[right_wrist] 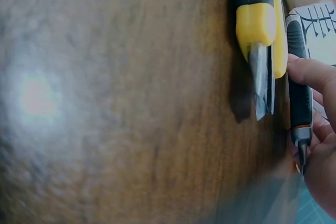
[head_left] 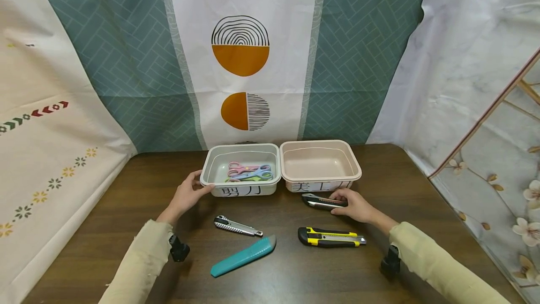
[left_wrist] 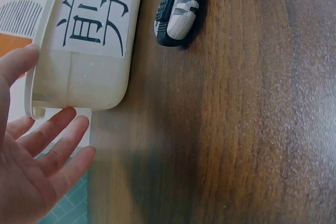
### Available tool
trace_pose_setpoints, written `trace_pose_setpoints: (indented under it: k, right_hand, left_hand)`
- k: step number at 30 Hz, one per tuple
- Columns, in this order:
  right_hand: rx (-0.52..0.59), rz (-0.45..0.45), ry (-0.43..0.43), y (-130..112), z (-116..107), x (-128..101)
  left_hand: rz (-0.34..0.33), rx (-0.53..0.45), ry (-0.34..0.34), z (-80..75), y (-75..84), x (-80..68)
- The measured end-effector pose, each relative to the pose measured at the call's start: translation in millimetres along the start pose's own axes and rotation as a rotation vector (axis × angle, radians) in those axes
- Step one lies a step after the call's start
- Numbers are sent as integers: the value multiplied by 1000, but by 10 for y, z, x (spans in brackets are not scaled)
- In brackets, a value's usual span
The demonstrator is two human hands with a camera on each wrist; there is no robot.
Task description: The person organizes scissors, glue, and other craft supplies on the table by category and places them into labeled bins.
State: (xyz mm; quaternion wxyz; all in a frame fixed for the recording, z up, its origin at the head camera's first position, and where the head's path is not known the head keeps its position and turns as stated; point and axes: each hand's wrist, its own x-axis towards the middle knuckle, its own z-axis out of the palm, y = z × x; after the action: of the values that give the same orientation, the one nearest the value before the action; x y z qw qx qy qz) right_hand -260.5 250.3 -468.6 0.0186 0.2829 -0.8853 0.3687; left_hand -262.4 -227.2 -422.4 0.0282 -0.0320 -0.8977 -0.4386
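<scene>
At the left front corner of a grey-white bin (head_left: pixel 242 190), my left hand (head_left: pixel 187 196) touches the rim with its thumb, its relaxed fingers spread along the bin's end. Several pastel scissors (head_left: pixel 249 172) lie inside that bin. My right hand (head_left: pixel 352 204) pinches a black and silver utility knife (head_left: pixel 322 201) between thumb and fingers, just in front of a beige-pink bin (head_left: pixel 320 185). In the right wrist view, the thumb presses the black knife handle (right_wrist: pixel 300 98). Close by is a yellow and black utility knife (head_left: pixel 331 237).
A silver and black utility knife (head_left: pixel 237 225) and a teal utility knife (head_left: pixel 243 256) lie on the brown wooden table (head_left: pixel 291 276). Both bins carry labels with dark characters and stand side by side near the back edge. A patterned curtain (head_left: pixel 358 60) hangs behind them.
</scene>
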Motion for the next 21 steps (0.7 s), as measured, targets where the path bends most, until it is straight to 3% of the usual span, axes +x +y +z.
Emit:
trace_pose_setpoints:
  k: [11, 21]
  right_hand:
    - [3, 38, 52, -11, 4, -32]
    - [12, 26, 30, -115, -65, -24]
  left_hand:
    - [-3, -2, -4, 4, -2, 1]
    - [-15, 0, -11, -5, 18, -7]
